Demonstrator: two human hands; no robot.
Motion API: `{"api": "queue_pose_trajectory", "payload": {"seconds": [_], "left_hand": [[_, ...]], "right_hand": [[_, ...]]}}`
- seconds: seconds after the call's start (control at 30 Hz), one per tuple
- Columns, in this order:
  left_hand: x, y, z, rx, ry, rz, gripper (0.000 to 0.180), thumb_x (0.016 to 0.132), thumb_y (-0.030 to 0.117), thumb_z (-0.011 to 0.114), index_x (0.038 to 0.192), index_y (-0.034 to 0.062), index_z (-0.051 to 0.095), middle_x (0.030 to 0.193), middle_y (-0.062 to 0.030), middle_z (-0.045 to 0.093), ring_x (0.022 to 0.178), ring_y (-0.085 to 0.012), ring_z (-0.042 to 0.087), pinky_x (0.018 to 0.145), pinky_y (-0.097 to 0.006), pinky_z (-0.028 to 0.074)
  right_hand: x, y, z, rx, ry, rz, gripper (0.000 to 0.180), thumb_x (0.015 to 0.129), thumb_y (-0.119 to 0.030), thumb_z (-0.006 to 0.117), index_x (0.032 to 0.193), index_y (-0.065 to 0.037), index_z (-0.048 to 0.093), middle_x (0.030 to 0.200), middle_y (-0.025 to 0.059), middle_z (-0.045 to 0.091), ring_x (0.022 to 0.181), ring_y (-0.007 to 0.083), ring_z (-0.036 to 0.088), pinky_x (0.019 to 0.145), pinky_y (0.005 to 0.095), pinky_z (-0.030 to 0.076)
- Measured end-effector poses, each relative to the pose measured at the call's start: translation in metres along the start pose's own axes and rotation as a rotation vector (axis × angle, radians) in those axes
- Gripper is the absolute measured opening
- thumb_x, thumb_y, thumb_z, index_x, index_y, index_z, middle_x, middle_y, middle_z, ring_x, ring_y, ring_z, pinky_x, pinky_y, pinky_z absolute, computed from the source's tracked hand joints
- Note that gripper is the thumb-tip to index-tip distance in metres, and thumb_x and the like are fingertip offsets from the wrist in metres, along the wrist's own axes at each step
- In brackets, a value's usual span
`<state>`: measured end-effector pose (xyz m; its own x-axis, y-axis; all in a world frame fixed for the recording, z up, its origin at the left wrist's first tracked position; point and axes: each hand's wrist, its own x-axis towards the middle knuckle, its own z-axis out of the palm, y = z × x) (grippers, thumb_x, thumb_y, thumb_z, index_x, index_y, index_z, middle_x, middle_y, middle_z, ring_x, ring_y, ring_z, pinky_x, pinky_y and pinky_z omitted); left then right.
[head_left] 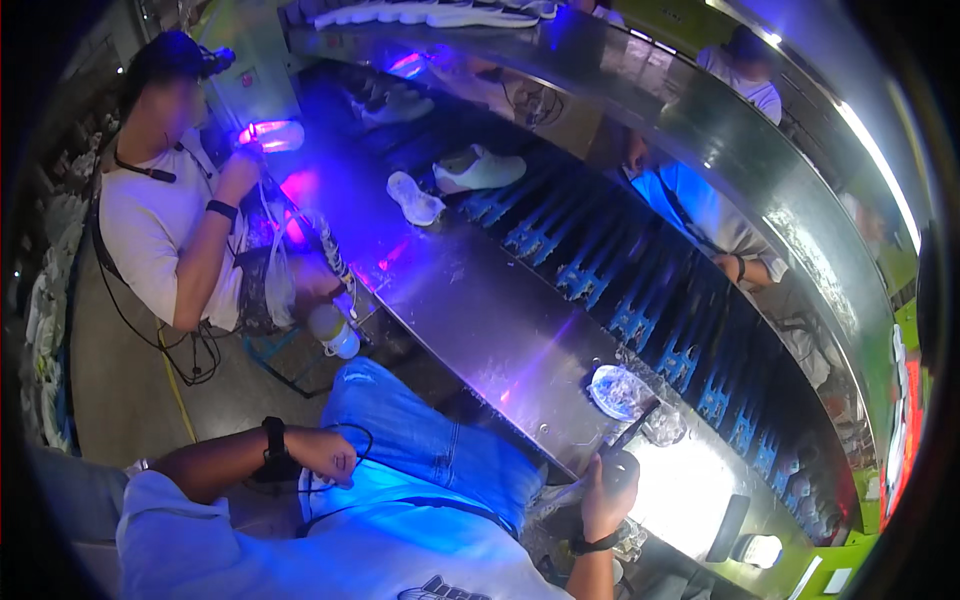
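My left hand (328, 455) lies closed over my lap, its fingers curled in. A thin black cord (370, 440) loops around it; whether the fingers grip anything is hidden. At the bench edge my right hand (608, 500) is closed around a dark, slim-handled tool with a rounded dark part (622, 468), which looks like a brush. Its thin end points up toward a clear round dish (618, 390) with pale contents. Beside that dish sits a crumpled clear plastic piece or second cup (664, 426).
A metal bench (480, 320) borders a dark conveyor (640, 290). On it are a pale shoe (480, 170) and a pale sole (414, 200). A co-worker (170, 200) sits at left; another person's arm (750, 268) reaches in opposite. A bright lamp (758, 550) stands at lower right.
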<state>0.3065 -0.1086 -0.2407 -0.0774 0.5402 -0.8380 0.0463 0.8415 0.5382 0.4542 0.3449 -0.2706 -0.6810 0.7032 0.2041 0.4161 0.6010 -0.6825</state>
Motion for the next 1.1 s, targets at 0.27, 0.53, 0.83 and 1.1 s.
{"api": "queue_pose_trajectory", "payload": {"seconds": [0.27, 0.53, 0.83, 1.1], "left_hand": [[0.1, -0.089, -0.052, 0.257, 0.716, -0.137, 0.048, 0.095, 0.047, 0.068, 0.107, 0.0001, 0.07, 0.112, -0.0187, 0.073, 0.097, -0.0326, 0.073, 0.088, -0.04, 0.058], [0.235, -0.128, -0.112, 0.313, 0.516, -0.317, 0.093, 0.091, 0.077, 0.051, 0.161, 0.016, 0.039, 0.172, -0.017, 0.02, 0.159, -0.0355, 0.016, 0.129, -0.049, 0.017], [0.299, -0.111, -0.15, 0.563, 0.377, -0.26, 0.104, 0.089, 0.075, 0.055, 0.167, 0.0177, 0.017, 0.172, -0.0178, 0.016, 0.159, -0.0368, 0.014, 0.129, -0.05, 0.014], [0.248, -0.051, -0.143, 0.359, 0.545, 0.019, 0.058, 0.106, 0.044, 0.046, 0.148, 0.0054, 0.052, 0.153, -0.0212, 0.051, 0.142, -0.0344, 0.048, 0.118, -0.045, 0.037]], "right_hand": [[0.001, 0.01, 0.0, 0.063, 0.021, 0.053, 0.047, 0.084, -0.031, 0.084, 0.115, -0.002, 0.062, 0.102, 0.0165, 0.069, 0.091, 0.0358, 0.069, 0.083, 0.0425, 0.054], [0.009, 0.019, 0.004, -0.003, 0.017, -0.042, 0.052, 0.08, -0.041, 0.087, 0.106, -0.003, 0.063, 0.096, 0.0172, 0.069, 0.089, 0.0406, 0.068, 0.079, 0.0469, 0.053], [0.006, 0.015, -0.001, -0.031, 0.025, 0.012, 0.046, 0.083, -0.041, 0.083, 0.104, -0.005, 0.064, 0.092, 0.0143, 0.067, 0.083, 0.0383, 0.068, 0.074, 0.0471, 0.053], [0.007, 0.003, 0.012, -0.11, -0.02, 0.054, 0.028, 0.098, -0.033, 0.063, 0.107, -0.007, 0.063, 0.092, 0.0192, 0.068, 0.08, 0.0412, 0.068, 0.066, 0.0514, 0.052]]}}
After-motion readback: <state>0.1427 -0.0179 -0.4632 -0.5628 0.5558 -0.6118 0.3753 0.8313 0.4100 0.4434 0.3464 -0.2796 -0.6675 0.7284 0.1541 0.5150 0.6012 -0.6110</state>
